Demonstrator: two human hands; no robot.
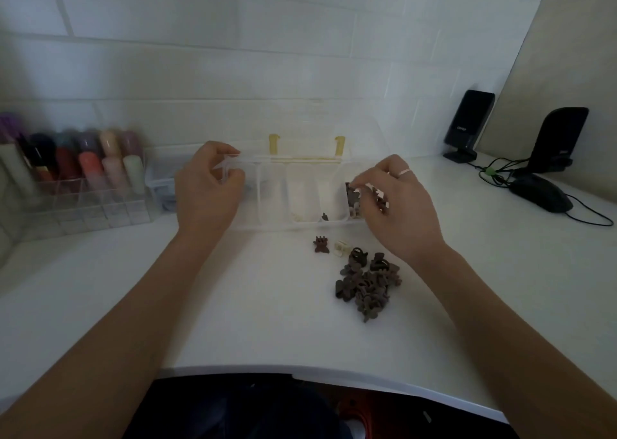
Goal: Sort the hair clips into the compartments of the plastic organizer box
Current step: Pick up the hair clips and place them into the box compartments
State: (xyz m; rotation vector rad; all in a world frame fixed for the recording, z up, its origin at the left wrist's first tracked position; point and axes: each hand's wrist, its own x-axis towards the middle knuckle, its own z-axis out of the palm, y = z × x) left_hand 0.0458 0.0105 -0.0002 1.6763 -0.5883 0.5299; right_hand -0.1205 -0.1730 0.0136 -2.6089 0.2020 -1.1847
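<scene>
A clear plastic organizer box (273,201) with several compartments and its lid raised lies across the middle of the white desk. My left hand (207,191) grips its left end. My right hand (394,205) hovers over the rightmost compartment, its fingertips pinched on a dark brown hair clip (351,194); more dark clips lie in that compartment. A pile of brown hair clips (365,286) rests on the desk below my right hand. One brown clip (321,244) and a cream clip (341,248) lie apart just in front of the box. Small clips show in two middle compartments.
An acrylic rack of nail polish bottles (76,171) stands at the left, with a small clear container (163,184) beside it. Two black speakers (467,124) and a black mouse (541,195) with cables sit at the right. The desk's front edge (300,370) curves near me.
</scene>
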